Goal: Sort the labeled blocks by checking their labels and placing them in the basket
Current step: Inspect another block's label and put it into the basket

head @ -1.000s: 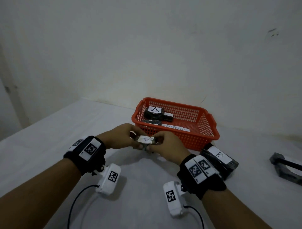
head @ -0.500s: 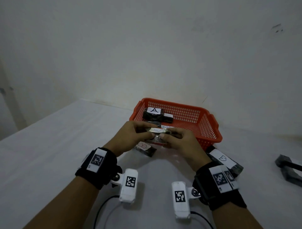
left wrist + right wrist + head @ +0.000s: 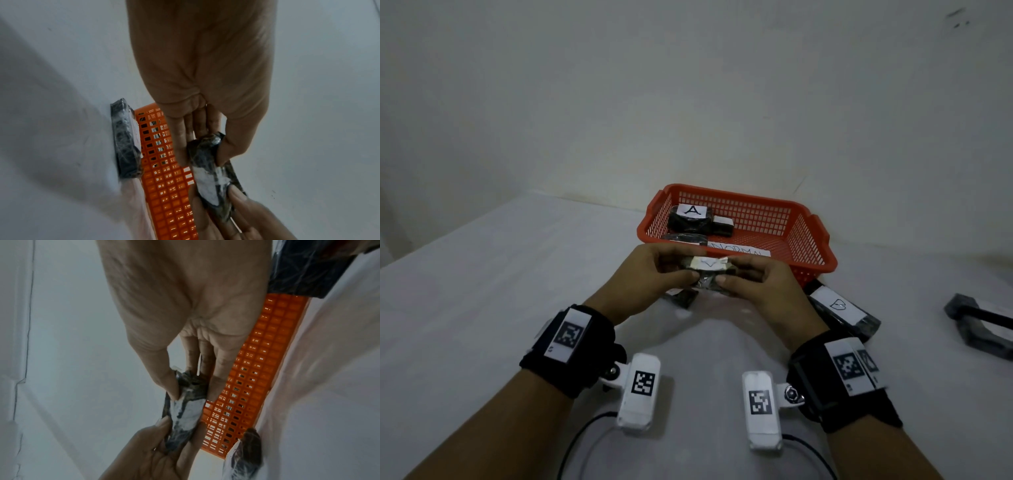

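two hands share one small dark block [image 3: 710, 272], wrapped in shiny clear film, held in the air just in front of the near wall of the orange basket [image 3: 813, 253]. the left hand [image 3: 650, 277] pinches its left end between thumb and fingers, and the right hand [image 3: 760, 284] pinches the other end the same way. on top of the held block sits a crumpled white label [image 3: 709, 263] with a thin pen mark like a "v" or a tick; i cannot read it surely.

inside the basket i count three dark pieces: a block with a white label reading "a" [image 3: 691, 216], another block with a blank-looking white end [image 3: 722, 226] touching it on the right, and a flatter dark one [image 3: 685, 238] near the front wall. a white strip [image 3: 738, 253] on the basket floor reads "normal".

on the white table [image 3: 482, 291] lie three more: a long block with a white label bearing a heart-like outline [image 3: 839, 308] just right of the basket, a small block [image 3: 683, 297] mostly hidden under the left hand, and a dark grey piece [image 3: 983, 330] well apart at the right edge.
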Demonstrator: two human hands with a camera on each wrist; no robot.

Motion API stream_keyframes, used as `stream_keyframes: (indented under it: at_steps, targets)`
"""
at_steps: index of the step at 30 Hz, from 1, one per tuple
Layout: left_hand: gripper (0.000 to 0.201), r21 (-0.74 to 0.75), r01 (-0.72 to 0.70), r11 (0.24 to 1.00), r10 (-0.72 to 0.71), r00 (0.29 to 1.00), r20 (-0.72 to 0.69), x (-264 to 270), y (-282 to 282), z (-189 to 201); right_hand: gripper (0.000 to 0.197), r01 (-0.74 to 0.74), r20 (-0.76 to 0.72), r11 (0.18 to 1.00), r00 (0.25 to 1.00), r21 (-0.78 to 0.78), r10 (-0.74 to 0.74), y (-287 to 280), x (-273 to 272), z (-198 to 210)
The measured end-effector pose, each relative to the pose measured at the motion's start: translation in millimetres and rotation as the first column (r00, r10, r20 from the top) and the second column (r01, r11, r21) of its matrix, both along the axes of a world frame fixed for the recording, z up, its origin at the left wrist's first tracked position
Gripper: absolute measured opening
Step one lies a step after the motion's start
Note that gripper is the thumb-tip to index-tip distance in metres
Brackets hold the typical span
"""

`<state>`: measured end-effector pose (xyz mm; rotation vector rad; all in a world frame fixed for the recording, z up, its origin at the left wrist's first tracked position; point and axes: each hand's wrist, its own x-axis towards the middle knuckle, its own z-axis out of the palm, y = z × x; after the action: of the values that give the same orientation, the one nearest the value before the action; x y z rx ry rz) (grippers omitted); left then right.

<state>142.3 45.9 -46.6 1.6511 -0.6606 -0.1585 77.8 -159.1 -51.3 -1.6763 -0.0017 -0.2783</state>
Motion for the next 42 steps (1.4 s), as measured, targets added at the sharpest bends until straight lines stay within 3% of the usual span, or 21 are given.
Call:
stream_keyframes:
  at_steps: [5, 8, 12, 17, 28, 31, 36, 39, 42]
  targets:
    - [0.042, -0.016, -0.030, 0.999, 0.031, 0.995, 0.092, -6.9, -0.9, 0.4, 0.031, -0.112, -0.089, 0.980, 0.988, 0.162, 0.128, 4.9, -1.1, 1.4]
    - [0.044, -0.008, -0.020, 1.000, 0.020, 0.992, 0.126, -8.8, -3.0, -0.9, 0.024, -0.063, -0.086, 0.978, 0.993, 0.197, 0.081, 5.4, -0.6, 0.8]
    - [0.029, -0.020, 0.003, 1.000, -0.003, 1.000, 0.010, -10.5, -7.9, -2.9, 0.024, -0.040, -0.032, 0.986, 0.998, 0.165, 0.046, 4.5, -0.4, -1.9]
    - [0.019, -0.030, -0.074, 0.997, 0.075, 0.997, 0.035, -8.8, -11.0, -4.4, 0.022, -0.033, -0.028, 0.991, 0.999, 0.133, 0.037, 2.4, 2.8, -3.0]
    - [0.028, -0.051, 0.010, 0.999, -0.011, 1.000, -0.015, -7.8, -7.3, -3.6, 0.030, -0.027, 0.043, 0.998, 0.999, 0.062, 0.024, -1.6, 3.6, -7.1]
    - [0.034, -0.060, -0.019, 0.998, 0.021, 0.999, 0.037, -7.8, -7.8, -3.8, 0.030, -0.022, 0.057, 0.999, 0.998, 0.035, 0.020, -2.3, 3.0, -6.5]
    - [0.041, -0.105, -0.053, 0.993, 0.065, 0.991, 0.116, -6.9, -6.8, -3.0, 0.022, -0.128, -0.080, 0.970, 0.986, 0.207, 0.148, -3.2, 4.6, -6.2]
    - [0.045, -0.063, -0.018, 0.998, 0.026, 0.992, 0.121, -8.3, -7.1, -0.9, 0.018, -0.081, -0.072, 0.962, 0.992, 0.260, 0.102, -5.3, 5.2, -8.9]
    - [0.040, -0.009, 0.023, 1.000, -0.022, 0.999, 0.034, -8.4, -9.4, -2.1, 0.024, -0.040, -0.020, 0.979, 0.999, 0.201, 0.045, -8.3, 6.4, -12.7]
